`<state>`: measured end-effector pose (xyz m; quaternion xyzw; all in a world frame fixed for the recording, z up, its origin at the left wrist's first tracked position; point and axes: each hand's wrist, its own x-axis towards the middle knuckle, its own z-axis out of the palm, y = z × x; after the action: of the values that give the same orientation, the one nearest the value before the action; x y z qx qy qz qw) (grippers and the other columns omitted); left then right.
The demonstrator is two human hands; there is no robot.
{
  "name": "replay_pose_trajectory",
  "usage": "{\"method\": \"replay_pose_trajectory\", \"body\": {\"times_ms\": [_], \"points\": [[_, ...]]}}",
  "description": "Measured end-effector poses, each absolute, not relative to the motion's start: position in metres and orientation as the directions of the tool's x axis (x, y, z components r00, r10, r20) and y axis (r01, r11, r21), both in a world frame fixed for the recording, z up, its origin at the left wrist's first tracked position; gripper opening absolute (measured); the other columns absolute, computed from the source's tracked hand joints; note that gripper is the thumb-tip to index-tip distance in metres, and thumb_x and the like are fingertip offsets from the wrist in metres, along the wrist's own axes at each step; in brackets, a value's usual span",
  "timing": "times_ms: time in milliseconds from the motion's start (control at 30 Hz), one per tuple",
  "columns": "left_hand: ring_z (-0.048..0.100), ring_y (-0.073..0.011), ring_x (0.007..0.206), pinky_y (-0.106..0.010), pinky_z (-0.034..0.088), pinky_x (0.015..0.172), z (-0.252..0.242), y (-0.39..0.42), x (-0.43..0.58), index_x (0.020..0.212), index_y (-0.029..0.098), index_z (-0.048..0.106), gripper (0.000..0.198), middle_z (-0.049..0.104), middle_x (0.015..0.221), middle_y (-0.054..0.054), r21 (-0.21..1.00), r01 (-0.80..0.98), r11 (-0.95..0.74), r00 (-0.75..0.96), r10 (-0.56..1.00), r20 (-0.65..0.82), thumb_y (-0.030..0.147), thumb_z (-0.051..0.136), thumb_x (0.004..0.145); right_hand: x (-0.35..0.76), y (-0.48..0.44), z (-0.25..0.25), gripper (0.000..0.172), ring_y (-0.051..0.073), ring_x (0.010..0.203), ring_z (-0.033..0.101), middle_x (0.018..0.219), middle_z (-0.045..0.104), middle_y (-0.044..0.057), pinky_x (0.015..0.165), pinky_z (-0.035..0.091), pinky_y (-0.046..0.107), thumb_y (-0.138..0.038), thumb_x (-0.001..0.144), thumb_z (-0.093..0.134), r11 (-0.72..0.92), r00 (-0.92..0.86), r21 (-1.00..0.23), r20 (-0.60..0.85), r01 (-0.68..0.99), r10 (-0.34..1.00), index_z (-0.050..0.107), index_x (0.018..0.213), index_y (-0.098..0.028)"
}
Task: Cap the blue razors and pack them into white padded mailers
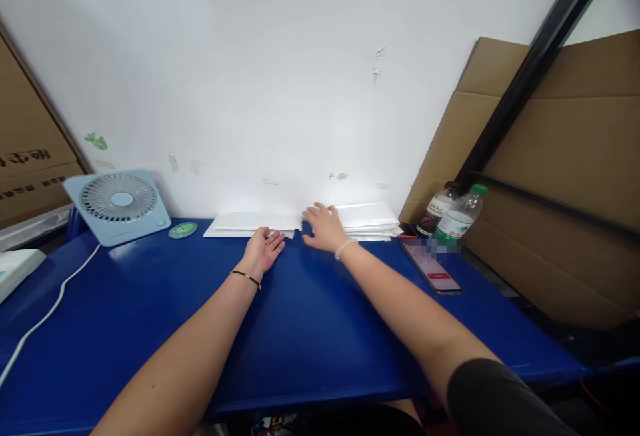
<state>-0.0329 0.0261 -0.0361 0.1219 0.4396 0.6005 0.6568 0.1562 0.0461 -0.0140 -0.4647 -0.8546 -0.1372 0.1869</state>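
Along the far edge of the blue table (300,329), seen from my head camera, two low stacks of white sheets lie pushed up against the white wall (280,76). I take it the wall keeps their back edges square.

My left hand (265,247) rests at the near edge of the left stack (240,224), palm turned partly upward, fingers loosely spread and holding nothing. The fingertips just meet the front of the sheets; the tilt looks suited to slipping under them. My right hand (325,228) lies palm down, fingers fanned wide, on the left end of the right stack (367,217), pressing flat rather than gripping, which would hold the sheets from sliding. Both hands sit close to the narrow gap between the two stacks.

Off to the left, a pale blue desk fan (119,204) leans back facing me, with its white cable (50,309) trailing across the table and a small green disc (183,230) just beside it. To the right of the sheets a phone (431,266) lies face up with its screen lit, near two plastic bottles (459,217) tucked into the corner against brown cardboard (565,169), well out of my arms' way.
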Motion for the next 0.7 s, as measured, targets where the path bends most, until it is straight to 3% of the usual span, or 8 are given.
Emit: {"method": "replay_pose_trajectory", "body": {"times_ms": [133, 233, 400, 567, 700], "points": [[0.066, -0.0177, 0.077, -0.03, 0.051, 0.069, -0.034, 0.024, -0.034, 0.084, 0.017, 0.047, 0.005, 0.061, 0.091, -0.009, 0.664, -0.69, 0.288, -0.052, 0.895, -0.442, 0.022, 0.048, 0.085, 0.108, 0.053, -0.027, 0.027, 0.027, 0.112, 0.048, 0.109, 0.063, 0.016, 0.097, 0.026, 0.042, -0.014, 0.087, 0.043, 0.499, -0.501, 0.107, 0.361, 0.86, 0.786, 0.06, 0.107, -0.01], [0.066, -0.0183, 0.079, -0.03, 0.051, 0.07, -0.034, 0.024, -0.032, 0.086, 0.017, 0.048, 0.006, 0.062, 0.093, -0.01, 0.657, -0.693, 0.297, -0.031, 0.898, -0.438, 0.023, 0.049, 0.085, 0.102, 0.057, -0.025, 0.026, 0.023, 0.097, 0.056, 0.097, 0.067, 0.014, 0.088, 0.033, 0.038, -0.013, 0.09, 0.037, 0.479, -0.482, 0.092, 0.315, 0.873, 0.818, 0.063, 0.095, -0.011], [0.065, -0.0194, 0.085, -0.032, 0.053, 0.075, -0.031, 0.022, -0.029, 0.09, 0.018, 0.052, 0.015, 0.064, 0.092, -0.009, 0.624, -0.744, 0.241, -0.009, 0.929, -0.369, 0.032, 0.051, 0.084, 0.118, 0.037, -0.015, 0.034, 0.021, 0.092, 0.06, 0.105, 0.066, 0.01, 0.074, 0.04, 0.031, -0.019, 0.095, 0.03, 0.457, -0.445, 0.049, 0.339, 0.888, 0.829, 0.058, 0.114, -0.019], [0.064, -0.0201, 0.09, -0.031, 0.054, 0.078, -0.026, 0.013, -0.02, 0.095, 0.02, 0.059, 0.018, 0.067, 0.093, -0.005, 0.561, -0.828, 0.015, -0.119, 0.973, -0.2, 0.029, 0.054, 0.081, 0.163, -0.011, -0.009, 0.033, 0.022, 0.101, 0.059, 0.114, 0.065, 0.009, 0.08, 0.043, 0.032, -0.024, 0.095, 0.035, 0.591, -0.52, -0.046, 0.424, 0.805, 0.742, 0.059, 0.118, -0.022], [0.064, -0.0208, 0.094, -0.029, 0.053, 0.082, -0.028, 0.006, -0.003, 0.092, 0.015, 0.061, 0.015, 0.068, 0.093, -0.007, 0.597, -0.797, -0.088, -0.217, 0.965, -0.148, 0.022, 0.055, 0.079, 0.206, -0.038, -0.018, 0.03, 0.025, 0.103, 0.058, 0.11, 0.065, 0.01, 0.089, 0.041, 0.038, -0.025, 0.088, 0.051, 0.667, -0.613, -0.11, 0.306, 0.737, 0.728, 0.061, 0.116, -0.021]]}}
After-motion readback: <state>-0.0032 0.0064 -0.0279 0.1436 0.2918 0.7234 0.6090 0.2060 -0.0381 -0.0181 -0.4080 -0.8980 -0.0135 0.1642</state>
